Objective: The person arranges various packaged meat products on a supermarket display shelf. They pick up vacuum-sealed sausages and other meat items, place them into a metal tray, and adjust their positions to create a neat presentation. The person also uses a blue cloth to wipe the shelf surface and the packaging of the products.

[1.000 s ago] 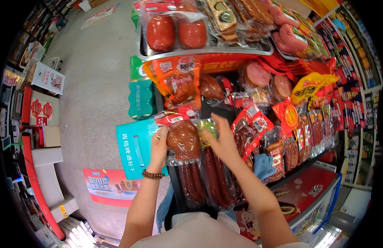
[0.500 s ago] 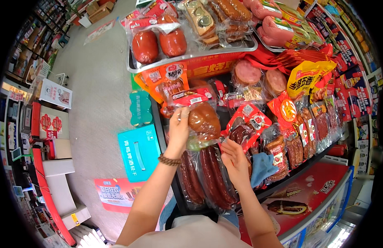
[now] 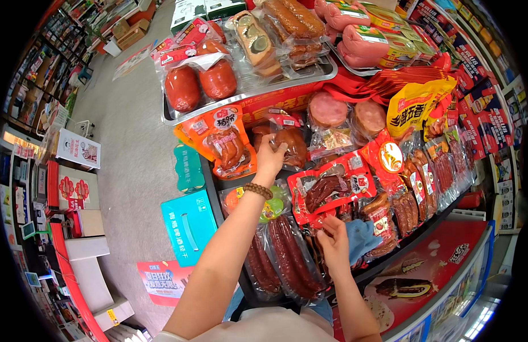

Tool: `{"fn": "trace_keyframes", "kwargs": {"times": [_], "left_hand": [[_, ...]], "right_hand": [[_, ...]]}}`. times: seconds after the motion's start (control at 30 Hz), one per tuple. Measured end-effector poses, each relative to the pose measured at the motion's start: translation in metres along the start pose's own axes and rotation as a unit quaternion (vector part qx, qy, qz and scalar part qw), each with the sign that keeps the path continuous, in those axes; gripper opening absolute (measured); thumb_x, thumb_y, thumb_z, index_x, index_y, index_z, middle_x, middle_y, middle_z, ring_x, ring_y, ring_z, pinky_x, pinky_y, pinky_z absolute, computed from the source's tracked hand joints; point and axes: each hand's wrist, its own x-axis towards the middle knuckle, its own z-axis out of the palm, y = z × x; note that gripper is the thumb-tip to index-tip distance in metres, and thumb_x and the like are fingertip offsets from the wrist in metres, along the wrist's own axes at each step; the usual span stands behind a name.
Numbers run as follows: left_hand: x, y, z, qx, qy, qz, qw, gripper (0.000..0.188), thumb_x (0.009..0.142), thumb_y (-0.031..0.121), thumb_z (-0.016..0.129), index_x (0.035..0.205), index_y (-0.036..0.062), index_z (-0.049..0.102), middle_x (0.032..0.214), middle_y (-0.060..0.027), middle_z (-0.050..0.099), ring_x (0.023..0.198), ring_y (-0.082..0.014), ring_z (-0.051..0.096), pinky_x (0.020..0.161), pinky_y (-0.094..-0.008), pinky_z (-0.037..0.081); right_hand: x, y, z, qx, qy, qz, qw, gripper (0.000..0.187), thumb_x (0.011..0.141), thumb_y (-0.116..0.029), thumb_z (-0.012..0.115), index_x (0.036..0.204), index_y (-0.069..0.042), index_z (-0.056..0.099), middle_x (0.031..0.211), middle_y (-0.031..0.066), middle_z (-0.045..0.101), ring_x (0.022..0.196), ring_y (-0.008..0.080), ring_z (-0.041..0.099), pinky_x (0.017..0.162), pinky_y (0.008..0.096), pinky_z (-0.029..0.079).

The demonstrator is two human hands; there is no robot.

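Observation:
My left hand [image 3: 269, 158], with a braided bracelet at its wrist, has its fingers closed on a clear vacuum pack of brown meat [image 3: 292, 149]. That pack lies in the dark display tray [image 3: 216, 183], behind a red pouch of dark meat [image 3: 328, 191]. Left of the hand leans an orange pouch [image 3: 223, 141] with meat pictured on it. My right hand [image 3: 334, 242] is held, fingers apart and slightly bent, just in front of the red pouch and beside a blue cloth [image 3: 362, 239]. Long dark sausages in clear packs [image 3: 289, 256] lie between my forearms.
A metal tray [image 3: 249, 90] of packed meats stands at the back. Packed sausages [image 3: 412, 214] line the right side, near a yellow pouch [image 3: 418, 107]. A turquoise box [image 3: 189, 228] stands on the floor at the left. A red-topped freezer [image 3: 429, 273] is at the right front.
My left hand has moved away from me and lowered the brown meat pack from above the sausages into the tray. My right hand has drawn slightly nearer to me and right.

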Motion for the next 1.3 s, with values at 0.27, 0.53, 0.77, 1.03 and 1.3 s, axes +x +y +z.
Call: {"fn": "trace_keyframes", "kwargs": {"times": [0.27,0.53,0.77,1.03,1.3], "left_hand": [[-0.022,0.021,-0.01,-0.162,-0.082,-0.072,0.981,0.035,0.089,0.019,0.062,0.11,-0.0027,0.046,0.088,-0.0131,0.062,0.079,-0.0167,0.062,0.067,-0.0302,0.057],[-0.028,-0.019,0.001,0.053,-0.054,-0.012,0.997,0.043,0.095,0.039,0.05,0.11,-0.0016,0.047,0.105,-0.0121,0.06,0.097,-0.0163,0.056,0.082,-0.0279,0.044],[-0.03,-0.031,-0.003,0.018,-0.032,-0.044,0.998,0.047,0.092,0.039,0.057,0.114,-0.0014,0.045,0.091,-0.0094,0.057,0.082,-0.0151,0.053,0.074,-0.029,0.044],[-0.132,0.056,-0.028,-0.054,-0.029,0.123,0.991,0.062,0.083,0.032,0.07,0.127,-0.0003,0.04,0.121,-0.0189,0.052,0.117,-0.0273,0.049,0.099,-0.0373,0.038],[-0.195,0.053,-0.099,-0.279,-0.29,-0.132,0.906,0.057,0.066,0.006,0.062,0.122,0.0016,0.047,0.107,-0.0046,0.061,0.098,-0.0131,0.06,0.088,-0.028,0.047]], "right_hand": [[0.042,-0.006,-0.012,0.174,0.121,0.088,0.973,0.069,0.089,-0.016,0.058,0.142,0.002,0.018,0.134,0.0215,0.038,0.128,0.0323,0.038,0.099,0.0435,0.041],[0.089,0.019,-0.025,0.155,0.213,0.075,0.962,0.076,0.083,-0.015,0.067,0.14,0.0,0.02,0.11,0.0094,0.052,0.087,0.0147,0.051,0.068,0.0283,0.042],[0.093,0.02,-0.024,0.227,0.22,0.029,0.948,0.017,0.081,-0.006,0.061,0.092,-0.006,0.049,0.074,-0.0009,0.052,0.062,0.0077,0.047,0.056,0.0227,0.037],[-0.005,-0.035,-0.038,0.306,0.117,0.06,0.943,0.004,0.085,-0.003,0.051,0.087,-0.006,0.05,0.065,-0.0018,0.043,0.053,0.0068,0.04,0.051,0.0207,0.035],[-0.043,-0.069,0.037,0.1,-0.282,0.088,0.95,0.035,0.092,-0.009,0.053,0.125,0.0,0.047,0.084,0.0024,0.056,0.068,0.0076,0.053,0.062,0.0223,0.046]]}}
